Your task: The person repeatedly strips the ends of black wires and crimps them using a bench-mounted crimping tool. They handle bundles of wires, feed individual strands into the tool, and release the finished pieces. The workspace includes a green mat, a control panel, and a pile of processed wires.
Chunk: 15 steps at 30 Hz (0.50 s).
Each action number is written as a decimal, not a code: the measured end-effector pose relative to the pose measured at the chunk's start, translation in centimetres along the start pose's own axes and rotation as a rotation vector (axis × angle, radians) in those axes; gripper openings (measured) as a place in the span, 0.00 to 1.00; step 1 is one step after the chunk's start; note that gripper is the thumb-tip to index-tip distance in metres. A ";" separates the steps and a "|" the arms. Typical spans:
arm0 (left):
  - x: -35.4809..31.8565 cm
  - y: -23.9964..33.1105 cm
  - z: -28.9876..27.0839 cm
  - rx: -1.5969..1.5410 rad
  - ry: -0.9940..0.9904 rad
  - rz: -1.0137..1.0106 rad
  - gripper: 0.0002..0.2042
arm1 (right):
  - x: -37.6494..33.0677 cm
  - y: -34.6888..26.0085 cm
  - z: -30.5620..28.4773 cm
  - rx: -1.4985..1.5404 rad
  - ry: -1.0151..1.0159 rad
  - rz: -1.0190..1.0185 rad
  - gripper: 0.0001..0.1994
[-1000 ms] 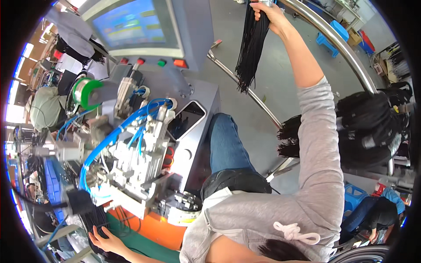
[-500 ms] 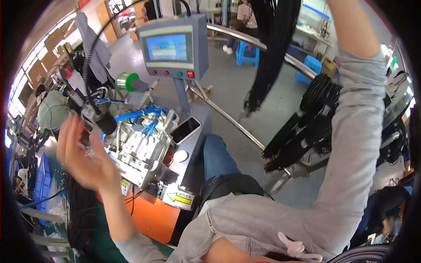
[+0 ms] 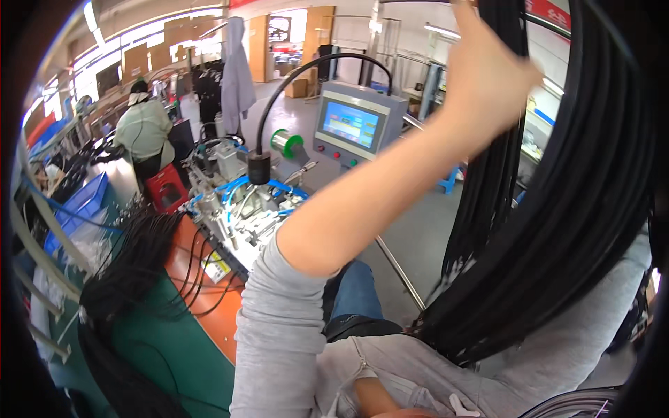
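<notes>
While the person sits at the workbench point(image 3: 209, 334), the left hand point(image 3: 488, 76) is raised high, its forearm crossing the view from the grey sleeve point(image 3: 279, 327) upward. The fingers reach into a hanging bundle of black cables point(image 3: 488, 195) near the top edge; whether they are closed on the strands or merely touching them cannot be told, since the fingertips are hidden behind the cables. A second, thicker bundle of black cables point(image 3: 585, 209) hangs on the right, draping down over the person's shoulder and chest. The right hand is not visible in this view.

Below the raised arm stands a machine point(image 3: 244, 202) with blue hoses, a green spool point(image 3: 287, 143) and a curved black hose rising above it. A grey control box with a lit screen point(image 3: 352, 125) sits just behind the machine. Loose black wires point(image 3: 132, 265) lie across the orange and green bench surface at the left. Another person in a light jacket point(image 3: 143, 129) works well apart, at the far left, facing away.
</notes>
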<state>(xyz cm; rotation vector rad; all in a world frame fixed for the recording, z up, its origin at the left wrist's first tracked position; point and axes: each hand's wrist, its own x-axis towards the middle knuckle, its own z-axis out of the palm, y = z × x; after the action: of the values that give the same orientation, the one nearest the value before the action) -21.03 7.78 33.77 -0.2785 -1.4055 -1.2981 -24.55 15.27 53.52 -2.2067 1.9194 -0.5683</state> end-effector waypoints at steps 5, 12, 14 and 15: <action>-12.3 -9.4 -3.4 0.256 0.042 -0.018 0.23 | 1.7 -1.4 2.3 -0.130 -0.066 -0.136 0.28; -12.4 7.3 -15.6 0.628 0.487 -0.053 0.14 | 8.0 -1.7 6.8 -0.174 -0.189 -0.416 0.30; -13.1 13.0 -16.7 0.959 0.499 0.072 0.21 | 9.0 -3.3 8.1 -0.232 -0.222 -0.454 0.30; -14.0 15.4 -17.7 1.105 0.555 0.104 0.24 | 10.1 -3.8 9.2 -0.253 -0.243 -0.472 0.30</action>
<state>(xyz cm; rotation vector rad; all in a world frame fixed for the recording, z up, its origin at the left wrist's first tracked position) 5.14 6.09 26.03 0.6939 -1.3770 -0.3178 -16.53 4.89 48.28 -2.7605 1.4182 -0.1000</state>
